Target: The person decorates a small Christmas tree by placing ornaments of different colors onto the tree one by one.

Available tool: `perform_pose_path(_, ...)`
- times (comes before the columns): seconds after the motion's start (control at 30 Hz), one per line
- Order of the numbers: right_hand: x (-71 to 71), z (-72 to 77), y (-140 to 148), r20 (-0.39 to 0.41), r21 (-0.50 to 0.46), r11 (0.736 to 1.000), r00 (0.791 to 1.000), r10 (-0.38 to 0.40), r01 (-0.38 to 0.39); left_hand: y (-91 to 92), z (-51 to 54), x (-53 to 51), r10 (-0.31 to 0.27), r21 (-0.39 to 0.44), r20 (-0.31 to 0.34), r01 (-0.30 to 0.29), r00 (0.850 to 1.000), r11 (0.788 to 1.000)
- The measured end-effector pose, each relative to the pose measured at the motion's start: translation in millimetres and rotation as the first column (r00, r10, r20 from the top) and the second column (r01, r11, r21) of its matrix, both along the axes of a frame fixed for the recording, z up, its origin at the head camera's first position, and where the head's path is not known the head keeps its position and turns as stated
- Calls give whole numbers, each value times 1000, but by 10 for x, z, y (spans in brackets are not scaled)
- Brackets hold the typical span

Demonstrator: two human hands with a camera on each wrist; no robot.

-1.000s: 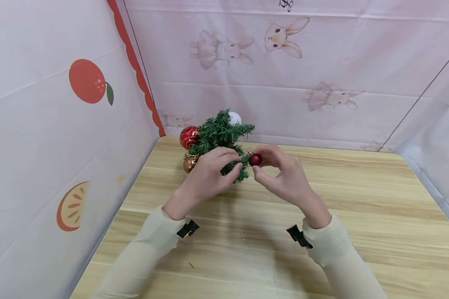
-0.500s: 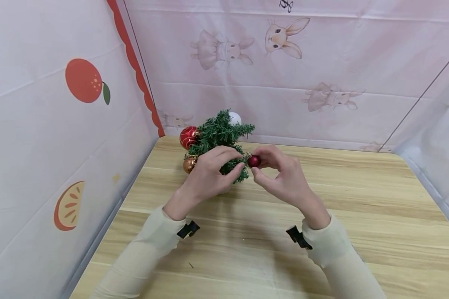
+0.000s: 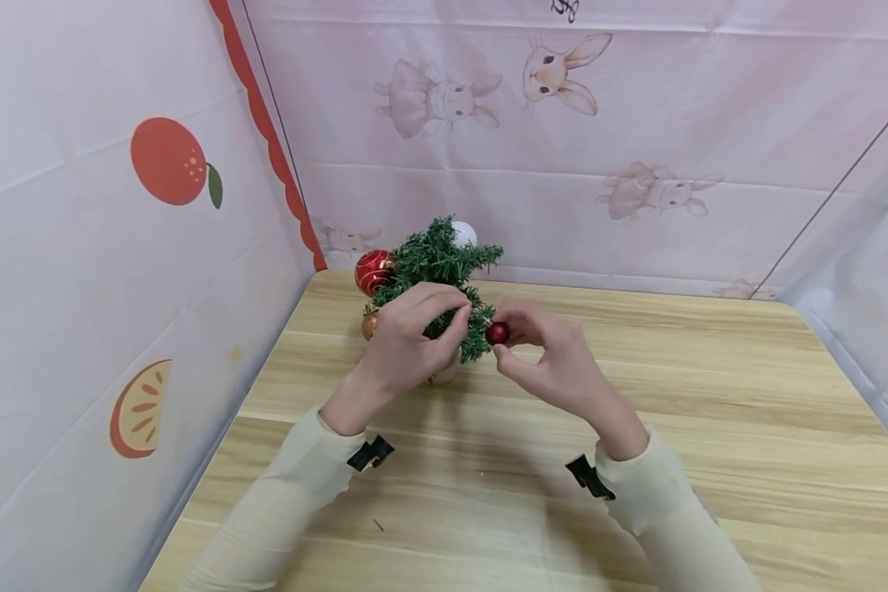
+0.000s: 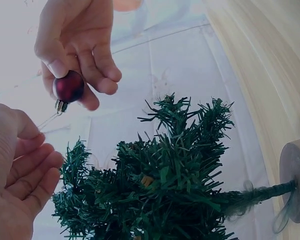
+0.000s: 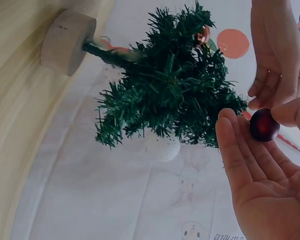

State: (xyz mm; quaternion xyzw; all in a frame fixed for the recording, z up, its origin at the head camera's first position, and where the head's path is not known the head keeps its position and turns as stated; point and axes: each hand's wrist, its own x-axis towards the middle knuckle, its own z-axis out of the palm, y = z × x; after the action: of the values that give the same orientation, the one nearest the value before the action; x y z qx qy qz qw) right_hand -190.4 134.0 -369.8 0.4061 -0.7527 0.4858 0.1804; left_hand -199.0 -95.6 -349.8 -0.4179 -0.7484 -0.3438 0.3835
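A small dark red Christmas ball [image 3: 497,333] is pinched between the thumb and fingers of my right hand [image 3: 558,358]. From its metal cap a thin thread [image 4: 51,120] runs to my left hand [image 3: 410,333], whose thumb and forefinger pinch the thread's end. Both hands are up close to a little green Christmas tree [image 3: 437,259], my left in front of it and my right at its right side. The tree stands upright on a round wooden base [image 5: 65,45]. My left hand hides part of the branches in the head view.
Hung on the tree are a large red ball [image 3: 373,272] at left, a copper-coloured ball [image 3: 369,326] below it, and a white ball [image 3: 464,234] at the back. Printed cloth walls [image 3: 562,205] enclose the wooden table [image 3: 710,370]. A tiny dark scrap [image 3: 378,524] lies near the front.
My right hand and the dark red ball have moved slightly down and left. My left hand has shifted a little left, now covering more of the copper-coloured ball.
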Motion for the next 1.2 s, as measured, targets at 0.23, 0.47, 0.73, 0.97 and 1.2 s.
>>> perform_pose_path(0.23, 9, -71, -26, 46, 55, 998, 999, 6, -8, 24, -25, -26, -33, 12, -25, 33, 999, 999)
perform_pose_path(0.47, 22, -62, -20, 72, 81, 996, 997, 16, -21, 42, -38, -16, -13, -54, -3, 13, 1000, 998)
perform_pose_path(0.73, 13, -36, -54, 34, 75, 997, 999, -22, 19, 48, -41, -4, -6, -128, 15, 8, 1000, 992)
perform_pose_path(0.97, -11, -21, -139, -94, 37, 995, 992, -88, 92, 38, -44, 3, -9, -139, 2, 9, 1000, 990)
perform_pose_path(1.2, -35, -35, -213, -119, 23, 993, 986, -115, 118, -12, -76, 32, 16, -164, 21, -12, 1000, 986)
